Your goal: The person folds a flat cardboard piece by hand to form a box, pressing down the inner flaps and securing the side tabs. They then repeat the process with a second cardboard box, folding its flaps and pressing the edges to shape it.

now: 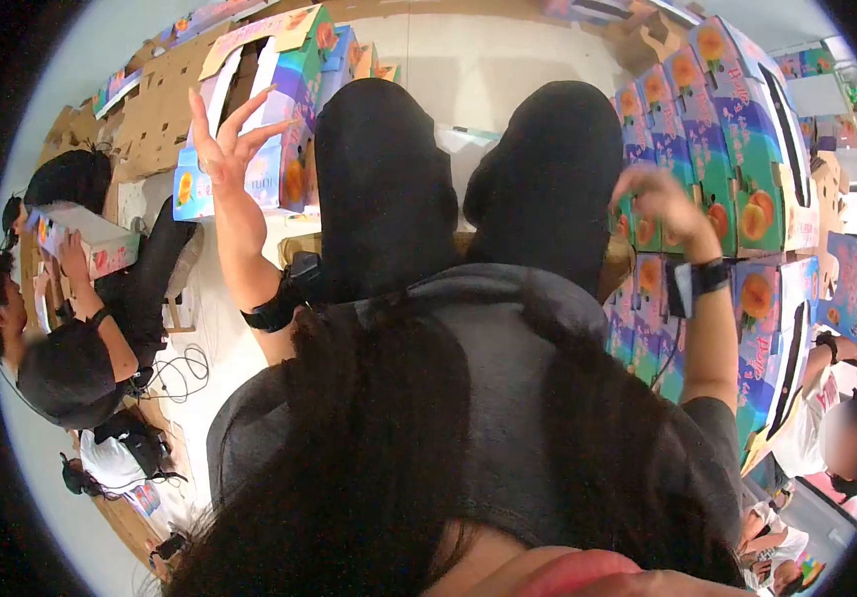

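My left hand (229,149) is raised with its fingers spread and nothing in them. It overlaps a fruit carton (294,109) printed in blue, purple and green, which stands left of my knees. Beside my right knee, my right hand (665,204) is slightly blurred, its fingers loosely bent and apart, with no object showing in it. Behind that hand rises a stack of peach-printed cartons (737,129), set in a tight row. Dark straps circle both my wrists.
Flat brown cardboard (165,109) lies at the upper left. A person (70,368) on the left handles a carton (95,239); a cable (182,373) lies on the floor nearby. More cartons (762,328) stand low on the right, with another person (817,408) beyond them.
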Demonstrator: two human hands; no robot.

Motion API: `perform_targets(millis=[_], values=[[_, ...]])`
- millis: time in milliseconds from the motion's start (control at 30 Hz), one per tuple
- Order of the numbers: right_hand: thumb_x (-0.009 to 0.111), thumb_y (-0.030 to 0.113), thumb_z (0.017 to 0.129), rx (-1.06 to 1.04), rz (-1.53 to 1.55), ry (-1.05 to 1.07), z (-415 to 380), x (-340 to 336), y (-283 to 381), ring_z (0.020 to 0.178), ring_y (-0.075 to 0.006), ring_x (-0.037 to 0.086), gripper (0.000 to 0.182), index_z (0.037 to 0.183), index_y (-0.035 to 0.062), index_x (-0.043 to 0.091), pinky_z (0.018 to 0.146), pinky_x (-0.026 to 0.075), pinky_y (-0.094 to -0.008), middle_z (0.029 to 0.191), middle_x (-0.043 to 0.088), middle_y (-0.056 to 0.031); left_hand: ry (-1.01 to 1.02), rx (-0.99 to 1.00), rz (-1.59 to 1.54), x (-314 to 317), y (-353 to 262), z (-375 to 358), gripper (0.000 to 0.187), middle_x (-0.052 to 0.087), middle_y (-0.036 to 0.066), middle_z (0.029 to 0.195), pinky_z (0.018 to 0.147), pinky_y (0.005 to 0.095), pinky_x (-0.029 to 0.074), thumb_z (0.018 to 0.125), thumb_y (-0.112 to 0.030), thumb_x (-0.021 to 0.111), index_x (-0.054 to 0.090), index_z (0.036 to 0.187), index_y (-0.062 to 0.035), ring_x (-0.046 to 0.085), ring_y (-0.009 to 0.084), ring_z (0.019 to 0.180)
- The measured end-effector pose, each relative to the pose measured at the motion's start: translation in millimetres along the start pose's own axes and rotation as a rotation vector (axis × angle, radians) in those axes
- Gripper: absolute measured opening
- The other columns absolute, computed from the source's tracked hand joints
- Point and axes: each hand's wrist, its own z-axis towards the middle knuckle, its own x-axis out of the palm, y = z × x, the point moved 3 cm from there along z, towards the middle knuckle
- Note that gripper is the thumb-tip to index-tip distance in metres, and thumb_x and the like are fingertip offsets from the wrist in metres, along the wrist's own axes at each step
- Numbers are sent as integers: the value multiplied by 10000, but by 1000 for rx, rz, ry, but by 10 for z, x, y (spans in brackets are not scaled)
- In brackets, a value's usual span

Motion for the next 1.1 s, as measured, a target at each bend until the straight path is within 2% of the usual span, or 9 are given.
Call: perform_targets(millis=[33, 133, 200, 333, 400, 533, 667, 867, 1100], values=[[621, 17, 750, -379, -317, -659, -46, -343, -304, 1235, -227, 588, 584, 1333, 31, 600, 1025, 489, -361, 1336, 617, -104, -8, 3, 5, -1, 0, -3, 1003, 556, 204, 1412, 1141, 513, 326, 959, -795, 224, 32, 1629, -73, 660, 281, 1148], [566, -22, 841, -548, 102, -1226, -278, -617, 286, 1124, -189, 621, 402, 1240, 5, 609, 1020, 490, -355, 1243, 653, -124, -27, 19, 20, 21, -6, -4, 1014, 559, 204, 1408, 1143, 512, 324, 952, -803, 227, 34, 1629, -73, 659, 281, 1146], [573, -47, 835, -465, -75, -1016, -413, -716, 362, 1039, -157, 637, 283, 1097, 9, 667, 954, 516, -326, 1131, 698, -97, -19, 30, 37, 40, -31, -4, 989, 565, 201, 1402, 1145, 509, 326, 965, -786, 220, 52, 1627, -71, 659, 279, 1146], [629, -48, 820, 13, -27, 384, -344, 266, 584, 971, -169, 686, 260, 1070, -13, 690, 879, 554, -320, 1037, 733, -95, 0, 54, 72, 69, -18, 8, 926, 581, 193, 1386, 1142, 505, 337, 993, -746, 203, 154, 1614, -62, 663, 269, 1141], [666, -19, 829, 133, 74, 649, -211, 640, 403, 944, -191, 711, 265, 1093, -30, 692, 876, 563, -326, 1025, 749, -121, 20, 75, 78, 72, 22, 10, 901, 591, 190, 1375, 1137, 499, 345, 1004, -730, 196, 211, 1603, -57, 668, 262, 1130], [607, 77, 796, -200, 272, 162, 14, 487, 99, 962, -239, 713, 334, 1100, -23, 702, 889, 564, -366, 1032, 746, -141, 54, 54, 62, 152, 11, 20, 914, 605, 188, 1358, 1116, 486, 371, 994, -745, 205, 273, 1587, -53, 672, 252, 1105], [496, 116, 753, -602, 267, -981, -251, -63, -132, 1327, -238, 494, 515, 1254, 0, 535, 1101, 384, -410, 1299, 590, -135, 58, 60, 87, 188, -22, 31, 932, 613, 185, 1347, 1089, 472, 397, 983, -762, 212, 309, 1575, -50, 672, 249, 1096], [693, 83, 866, -41, 220, -24, -472, 507, 23, 720, -143, 627, 78, 864, 28, 637, 662, 506, -293, 817, 660, -34, 94, 64, 101, 254, -39, 68, 935, 621, 190, 1324, 1056, 447, 426, 981, -766, 217, 338, 1565, -46, 672, 259, 1081], [768, 321, 902, -264, -449, -327, -142, 1169, -142, 601, -217, 511, 413, 743, 50, 501, 555, 394, -373, 672, 537, -66, 141, 50, 157, 289, -59, 83, 934, 629, 198, 1305, 1027, 425, 439, 983, -763, 227, 368, 1553, -38, 664, 256, 1080]])
